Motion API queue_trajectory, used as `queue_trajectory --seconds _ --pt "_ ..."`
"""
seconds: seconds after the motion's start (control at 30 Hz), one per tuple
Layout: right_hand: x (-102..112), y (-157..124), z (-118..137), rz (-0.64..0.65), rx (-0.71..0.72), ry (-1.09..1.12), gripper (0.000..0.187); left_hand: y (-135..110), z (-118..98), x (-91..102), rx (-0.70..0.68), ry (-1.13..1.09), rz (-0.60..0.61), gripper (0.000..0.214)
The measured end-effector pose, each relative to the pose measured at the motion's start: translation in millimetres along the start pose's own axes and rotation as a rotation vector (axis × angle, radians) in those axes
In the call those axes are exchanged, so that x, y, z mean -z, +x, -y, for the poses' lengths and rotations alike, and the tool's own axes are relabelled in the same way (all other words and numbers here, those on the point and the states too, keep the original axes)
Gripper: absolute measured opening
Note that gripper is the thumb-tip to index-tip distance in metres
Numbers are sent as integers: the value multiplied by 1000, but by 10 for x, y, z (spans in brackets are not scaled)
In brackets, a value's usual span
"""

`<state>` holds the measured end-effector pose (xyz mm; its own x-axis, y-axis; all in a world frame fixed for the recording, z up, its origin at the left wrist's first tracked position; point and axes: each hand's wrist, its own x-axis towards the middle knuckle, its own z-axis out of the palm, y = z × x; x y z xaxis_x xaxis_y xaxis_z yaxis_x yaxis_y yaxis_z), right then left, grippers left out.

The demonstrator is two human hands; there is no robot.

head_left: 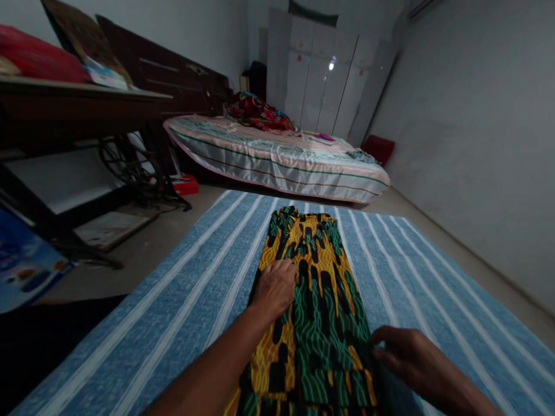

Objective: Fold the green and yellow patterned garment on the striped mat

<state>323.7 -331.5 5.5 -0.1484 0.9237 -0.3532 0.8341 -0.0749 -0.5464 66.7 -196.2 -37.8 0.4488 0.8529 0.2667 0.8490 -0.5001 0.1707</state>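
Observation:
A long garment (323, 289) with a wavy black, yellow and green pattern lies in a narrow folded strip on a blue cloth with white stripes (186, 277). My left hand (277, 286) rests on the strip's left side, fingers curled down and closed against the fabric. At its right edge, nearer to me, my right hand (401, 349) has thumb and forefinger closed on the border of the garment. Bunched fabric shows at the far end. The near end runs out of the bottom of the view.
Beyond the striped cloth stands a bed (277, 162) with a red floral blanket (260, 111). To the left is a dark table (87, 95) with a treadle wheel beneath, and a red box (185, 185) on the floor. A bare wall (468, 115) runs along the right.

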Motion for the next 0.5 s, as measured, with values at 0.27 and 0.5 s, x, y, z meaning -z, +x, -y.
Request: queue_trajectory --seconds 0.27,0.5 --pt "119 1251 224 -314 47 67 22 17 14 32 21 -12 -9 25" --pt "221 1913 340 -375 -39 76 21 10 86 -27 -3 16 -63 27"
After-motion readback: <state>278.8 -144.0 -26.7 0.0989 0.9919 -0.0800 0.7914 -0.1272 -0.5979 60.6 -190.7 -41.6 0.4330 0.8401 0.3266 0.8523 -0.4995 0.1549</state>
